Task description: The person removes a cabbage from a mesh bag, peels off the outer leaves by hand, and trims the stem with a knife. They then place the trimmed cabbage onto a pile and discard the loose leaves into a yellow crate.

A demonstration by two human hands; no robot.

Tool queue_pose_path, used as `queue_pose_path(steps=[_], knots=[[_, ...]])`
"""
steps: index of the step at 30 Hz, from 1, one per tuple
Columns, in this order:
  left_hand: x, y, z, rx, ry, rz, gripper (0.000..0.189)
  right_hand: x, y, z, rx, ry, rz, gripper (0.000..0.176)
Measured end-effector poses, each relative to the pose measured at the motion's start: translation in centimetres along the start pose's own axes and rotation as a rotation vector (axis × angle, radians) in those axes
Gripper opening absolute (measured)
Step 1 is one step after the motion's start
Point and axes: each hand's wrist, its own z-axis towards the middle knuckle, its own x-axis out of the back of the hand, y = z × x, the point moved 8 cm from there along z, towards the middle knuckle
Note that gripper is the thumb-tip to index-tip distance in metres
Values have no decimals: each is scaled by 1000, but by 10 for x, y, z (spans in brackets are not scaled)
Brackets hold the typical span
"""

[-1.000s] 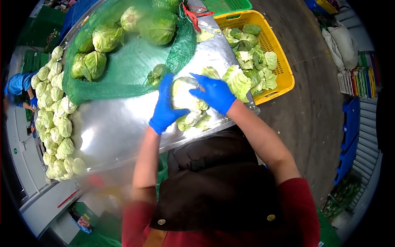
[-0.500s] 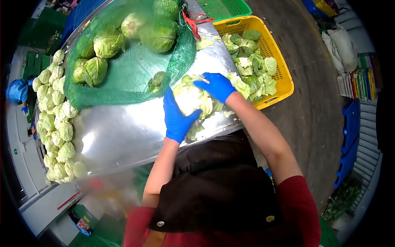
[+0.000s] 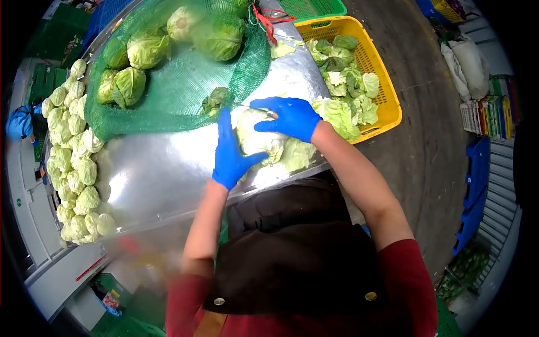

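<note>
A pale, trimmed cabbage [image 3: 259, 137] rests on the metal table [image 3: 163, 180] near its front edge. My left hand [image 3: 230, 154], in a blue glove, grips its left side with thumb and fingers spread around it. My right hand [image 3: 292, 118], gloved alike, is closed on a small knife [image 3: 272, 114] over the top of the cabbage; its thin blade points left. Loose leaves [image 3: 297, 154] lie on the metal beside the cabbage, under my right wrist. Part of the cabbage is hidden by my right fingers.
A green mesh sack [image 3: 163, 126] with several untrimmed cabbages [image 3: 149, 49] lies at the back. Trimmed cabbages [image 3: 76, 146] are stacked along the left edge. At the right, a yellow crate [image 3: 387, 104] holds leaves. A person in blue [image 3: 21, 122] is at far left.
The outer leaves at the cabbage's right have come away, and a large leaf now lies at the crate's near edge. My right hand has moved left over the cabbage; my left hand shifted slightly left.
</note>
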Motion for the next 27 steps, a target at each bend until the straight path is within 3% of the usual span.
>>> queue_pose_path(steps=[2,3,5,8,9,11,13,14,17,22,23,25,27], knots=[[-8,-37,-29,-4,5,99,109,3,16,-3,-48,78,52,62],[-18,-78,-48,141,8,-56,100,3,23,-2,-92,91,70,62],[-16,-97,-60,21,-35,339,92,4,35,-3,-185,112,110,63],[44,-9,-38,34,275,266,87,4,43,-2,-249,170,114,64],[51,14,-29,5,310,143,85,3,44,-4,-266,186,124,64],[14,30,-9,179,194,-304,92,3,38,-5,-294,194,106,66],[-24,21,15,240,148,156,109,2,37,-8,-289,219,84,67],[-29,16,20,235,255,201,117,0,40,-11,-272,236,70,68],[-30,10,32,212,140,102,116,21,43,-25,-218,423,-79,71],[-27,7,40,239,117,48,115,-4,24,-42,-148,262,-306,72],[-30,3,40,213,111,105,113,-10,27,-42,-88,323,-273,70],[-32,11,40,212,83,113,110,-9,30,-36,-207,179,-196,64],[-31,17,44,285,56,70,109,-10,36,-23,-157,217,-242,54]])
